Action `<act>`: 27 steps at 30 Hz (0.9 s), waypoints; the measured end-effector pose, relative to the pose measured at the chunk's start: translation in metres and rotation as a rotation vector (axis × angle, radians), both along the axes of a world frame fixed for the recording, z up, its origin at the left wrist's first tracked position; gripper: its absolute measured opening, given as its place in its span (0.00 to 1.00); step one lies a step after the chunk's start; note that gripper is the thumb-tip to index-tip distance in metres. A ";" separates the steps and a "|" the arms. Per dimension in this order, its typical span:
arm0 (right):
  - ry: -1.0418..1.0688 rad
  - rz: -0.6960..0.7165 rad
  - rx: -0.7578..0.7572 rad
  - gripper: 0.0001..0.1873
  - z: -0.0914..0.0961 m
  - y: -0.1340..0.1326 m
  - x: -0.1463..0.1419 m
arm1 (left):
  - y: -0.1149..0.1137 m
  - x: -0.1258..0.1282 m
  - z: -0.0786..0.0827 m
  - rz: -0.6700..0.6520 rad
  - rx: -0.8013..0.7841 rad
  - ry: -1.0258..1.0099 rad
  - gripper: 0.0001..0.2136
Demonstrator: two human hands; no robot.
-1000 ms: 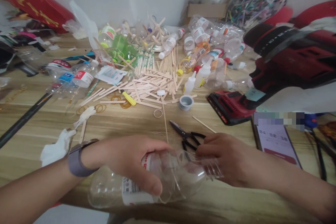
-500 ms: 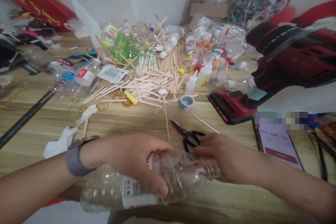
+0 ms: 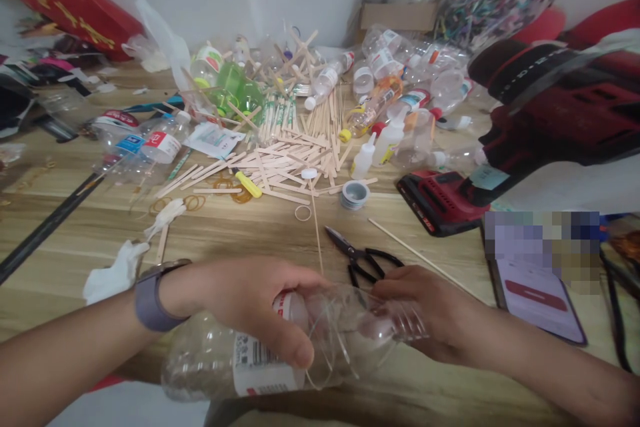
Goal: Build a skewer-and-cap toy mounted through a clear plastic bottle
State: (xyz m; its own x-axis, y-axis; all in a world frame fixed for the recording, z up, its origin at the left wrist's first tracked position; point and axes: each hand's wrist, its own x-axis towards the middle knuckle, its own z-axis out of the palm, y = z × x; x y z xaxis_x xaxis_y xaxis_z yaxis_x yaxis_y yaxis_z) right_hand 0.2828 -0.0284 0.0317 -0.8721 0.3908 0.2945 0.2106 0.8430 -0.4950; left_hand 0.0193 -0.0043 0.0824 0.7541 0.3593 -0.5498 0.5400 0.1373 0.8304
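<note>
The step in hand looks like steadying and working a clear bottle (image 3: 200,360), which lies on its side along the near edge of the tabletop (image 3: 240,233), base to the left and neck to the right. Of the 2 hands, the left (image 3: 255,293) is wrapped over the bottle's middle, thumb on the label. The right (image 3: 425,300) has its fingers curled behind the neck, partly seen through the plastic; whether it grips the neck or something past it, I cannot tell. The next move seems to call for a steady but gentle left hold, as thin plastic could dent, and fine finger control at the neck.

Scissors (image 3: 355,255) lie just beyond the right hand, and 1 stick (image 3: 317,233) with a white cap (image 3: 309,173) runs down to the left hand.

Against 0.5 s ago, the bottle sits slightly further right, and the right hand covers less: more of the scissors' handles and of the skewer (image 3: 420,253) beside them shows.
</note>
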 end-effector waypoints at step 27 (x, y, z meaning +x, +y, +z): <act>-0.114 0.061 -0.242 0.15 0.012 -0.002 0.003 | -0.004 0.002 0.000 -0.012 0.005 0.014 0.16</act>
